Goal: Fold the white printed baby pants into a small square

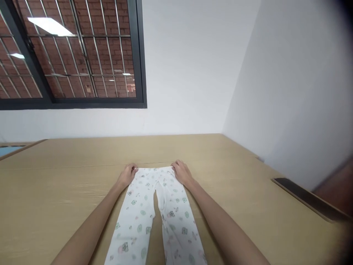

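A pair of white trousers (138, 206) with a small green and pink print lies flat on the tan surface. Its waistband points away from me, and both legs run toward me past the bottom of the view. My left hand (128, 175) pinches the left corner of the waistband with curled fingers. At the opposite corner, my right hand (181, 172) has its fingers closed on the waistband edge. The fabric between the hands looks fairly straight, with some creases along the inner side of the right leg.
The wide tan board surface (68, 191) reaches back to a white wall (187, 73). A dark-framed window (142, 55) with metal bars is at upper left. On the right, a dark slot-like recess (306, 195) lies along the board's edge. Something light blue (9, 150) shows at far left.
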Motion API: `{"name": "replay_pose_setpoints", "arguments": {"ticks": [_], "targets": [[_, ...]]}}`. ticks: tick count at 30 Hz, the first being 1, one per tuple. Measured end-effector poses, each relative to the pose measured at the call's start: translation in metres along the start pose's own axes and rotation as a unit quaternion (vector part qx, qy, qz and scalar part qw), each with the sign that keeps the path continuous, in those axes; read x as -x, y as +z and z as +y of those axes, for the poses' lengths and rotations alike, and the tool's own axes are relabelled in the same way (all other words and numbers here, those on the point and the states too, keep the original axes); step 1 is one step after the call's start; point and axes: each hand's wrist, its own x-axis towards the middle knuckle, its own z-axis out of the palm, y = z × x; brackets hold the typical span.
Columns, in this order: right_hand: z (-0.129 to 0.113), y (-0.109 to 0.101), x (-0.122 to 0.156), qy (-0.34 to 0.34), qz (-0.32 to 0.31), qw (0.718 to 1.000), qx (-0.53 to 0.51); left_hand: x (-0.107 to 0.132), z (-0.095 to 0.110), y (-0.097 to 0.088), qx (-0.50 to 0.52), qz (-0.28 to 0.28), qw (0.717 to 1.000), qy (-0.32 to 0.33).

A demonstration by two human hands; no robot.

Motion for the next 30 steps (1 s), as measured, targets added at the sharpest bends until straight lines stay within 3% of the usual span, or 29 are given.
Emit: {"name": "replay_pose_setpoints", "arguments": {"ticks": [9,14,19,22,25,27,30], "targets": [[-0.001,0.003,-0.034,0.01,-0.043,0.997,0.068,-0.037,0.005,0.016,-0.083,0.015,0.992,-0.093],[0.002,0.008,-0.042,0.027,-0.045,0.996,0.075,-0.04,0.017,0.022,-0.132,0.025,0.982,-0.134],[0.005,0.009,-0.043,0.024,-0.047,0.997,0.063,-0.037,0.033,0.011,-0.15,0.008,0.979,-0.136],[0.005,0.008,-0.043,0.019,-0.047,0.997,0.059,-0.031,0.062,0.0,-0.152,0.002,0.98,-0.127],[0.004,0.006,-0.042,0.024,-0.043,0.997,0.058,-0.008,0.113,-0.006,-0.136,-0.025,0.988,-0.074],[0.004,0.006,-0.042,0.031,-0.041,0.997,0.057,0.025,0.153,-0.004,-0.109,-0.079,0.991,-0.019],[0.004,0.008,-0.043,0.039,-0.04,0.997,0.052,0.093,0.203,0.008,-0.051,-0.191,0.979,0.046]]}}
